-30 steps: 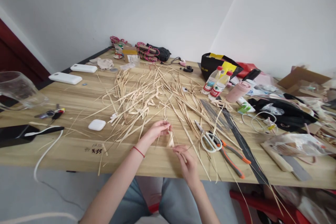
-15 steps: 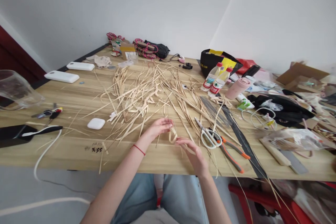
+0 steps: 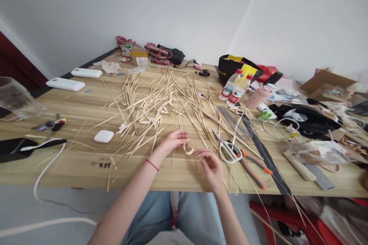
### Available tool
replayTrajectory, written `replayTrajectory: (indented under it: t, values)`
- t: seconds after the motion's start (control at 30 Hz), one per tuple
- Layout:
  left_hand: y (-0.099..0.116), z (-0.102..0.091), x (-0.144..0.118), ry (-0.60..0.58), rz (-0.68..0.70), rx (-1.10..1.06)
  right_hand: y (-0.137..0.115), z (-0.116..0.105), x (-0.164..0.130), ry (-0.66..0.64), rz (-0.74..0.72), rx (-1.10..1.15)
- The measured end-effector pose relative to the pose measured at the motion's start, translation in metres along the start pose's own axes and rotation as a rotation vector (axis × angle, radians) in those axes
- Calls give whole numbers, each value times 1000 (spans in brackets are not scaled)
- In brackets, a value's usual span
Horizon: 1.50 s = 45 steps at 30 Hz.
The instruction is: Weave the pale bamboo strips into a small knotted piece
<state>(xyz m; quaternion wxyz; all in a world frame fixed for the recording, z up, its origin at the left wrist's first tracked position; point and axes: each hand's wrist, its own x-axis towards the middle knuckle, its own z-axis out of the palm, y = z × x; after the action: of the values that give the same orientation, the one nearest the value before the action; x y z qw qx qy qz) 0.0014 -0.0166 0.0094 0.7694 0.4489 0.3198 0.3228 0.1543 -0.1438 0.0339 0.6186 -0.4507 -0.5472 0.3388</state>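
Note:
My left hand [image 3: 174,140] pinches one end of a short pale straw strip [image 3: 188,149] that curls into a loop just above the wooden table [image 3: 80,107]. My right hand [image 3: 211,166] holds the strip's other end with its fingertips, close to the table's front edge. Both hands sit at the near end of a wide scatter of loose straw strips [image 3: 155,99]. A red cord circles my left wrist.
White-handled scissors [image 3: 228,149] and orange-handled pliers [image 3: 253,168] lie right of my hands. A white earbud case [image 3: 104,136] sits left. Two bottles [image 3: 235,90], a black bag [image 3: 235,67], a knife [image 3: 309,170], power banks [image 3: 65,84] and a glass jug [image 3: 17,99] crowd the edges.
The strip's loop has dropped lower and flattened toward the table. My right hand has shifted slightly right and up along the strip; my left hand stays almost in place.

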Motion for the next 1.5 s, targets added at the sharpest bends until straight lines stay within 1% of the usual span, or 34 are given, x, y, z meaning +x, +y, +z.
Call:
replayTrajectory:
  t: [0.1,0.17,0.3,0.4,0.53,0.63,0.8,1.03,1.13,1.3,1.5]
  values:
    - [-2,0,1,14,7,-18,-3,-3,-4,-52,34,17]
    - [-2,0,1,23,14,-30,-3,-3,-7,-53,76,22]
    - [-3,1,1,41,17,-28,5,3,-8,34,223,59]
    - [-2,2,0,53,12,-1,13,11,-6,132,305,18]
    - [-1,3,0,64,10,10,17,20,-1,203,308,-108]
    - [0,5,0,66,10,8,17,25,4,215,331,-155]
    - [-2,7,0,30,47,-4,17,30,11,197,404,17]
    - [0,8,-1,38,68,54,14,38,9,160,515,168]
    - [1,8,0,42,84,76,15,37,7,149,505,203]
    - [-1,7,1,54,79,82,19,36,5,190,461,193]
    - [-4,7,1,34,95,72,18,35,4,110,454,218]
